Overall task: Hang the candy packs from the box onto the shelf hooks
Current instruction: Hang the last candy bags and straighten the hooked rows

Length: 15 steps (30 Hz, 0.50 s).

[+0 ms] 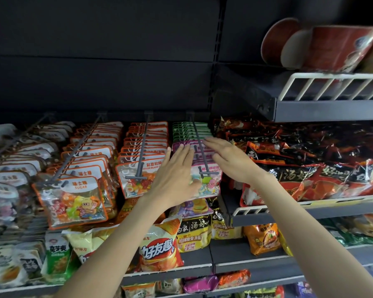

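Our hands are both up at the rightmost hook, fingers straight and holding nothing. Our left hand [172,175] lies flat against the left side of the purple candy packs [207,183], its fingertips near the top edges of the packs. Our right hand [228,160] reaches in from the right, palm down, fingers stretched over the tops of the same row.

Behind everything we see the dark back panel [99,61] of the shelf. To the right, a white wire-fronted shelf [332,87] carries red noodle bowls [323,46], and below it lie red noodle bags [310,160].

The grey hook [200,147] runs from the back panel toward us, its long axis pointing out at the camera and slightly down, ending in a crossbar. The purple packs hang on it face-forward, with green packs [190,127] behind them. Left of these hang orange-edged packs [142,168] on their own hook, then the sugar packs [73,198]. Lowest and nearest sits a chip bag [159,246].
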Tool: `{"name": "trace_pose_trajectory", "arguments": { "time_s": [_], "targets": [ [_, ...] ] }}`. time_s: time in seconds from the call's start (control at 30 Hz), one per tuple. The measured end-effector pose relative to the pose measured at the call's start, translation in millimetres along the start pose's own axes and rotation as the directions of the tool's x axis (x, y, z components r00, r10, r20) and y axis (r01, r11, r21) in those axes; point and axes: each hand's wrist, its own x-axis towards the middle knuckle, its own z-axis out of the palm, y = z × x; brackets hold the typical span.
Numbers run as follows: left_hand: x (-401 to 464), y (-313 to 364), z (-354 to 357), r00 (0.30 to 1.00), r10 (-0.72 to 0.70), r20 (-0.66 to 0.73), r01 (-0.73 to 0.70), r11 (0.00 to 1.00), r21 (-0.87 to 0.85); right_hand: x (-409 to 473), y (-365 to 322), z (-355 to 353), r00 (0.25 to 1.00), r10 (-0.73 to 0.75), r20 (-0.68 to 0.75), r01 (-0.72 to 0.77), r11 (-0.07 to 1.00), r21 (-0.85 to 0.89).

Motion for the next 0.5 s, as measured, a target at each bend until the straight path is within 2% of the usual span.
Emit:
{"name": "trace_pose_trajectory", "arguments": {
  "time_s": [0.17,0.3,0.4,0.5],
  "targets": [
    [11.5,-6.4,-5.7,0.989,-0.11,-0.097,0.095,0.984,-0.154,25.7,1.1,4.7,0.992,0.034,0.12,-0.029,0.999,-0.041],
    [37.0,-10.5,-4.9,0.986,-0.165,-0.008,0.163,0.98,-0.116,25.8,3.0,9.5,0.988,0.017,0.153,-0.013,1.0,-0.024],
    [43.4,-9.4,-2.7,0.987,-0.139,0.08,0.147,0.983,-0.113,19.6,2.6,7.5,0.986,0.021,0.166,-0.019,1.0,-0.016],
    [34.7,-8.1,0.0,0.991,-0.107,0.084,0.113,0.991,-0.07,11.0,2.6,6.6,0.983,0.01,0.183,-0.01,1.0,0.001]
  ]
}}
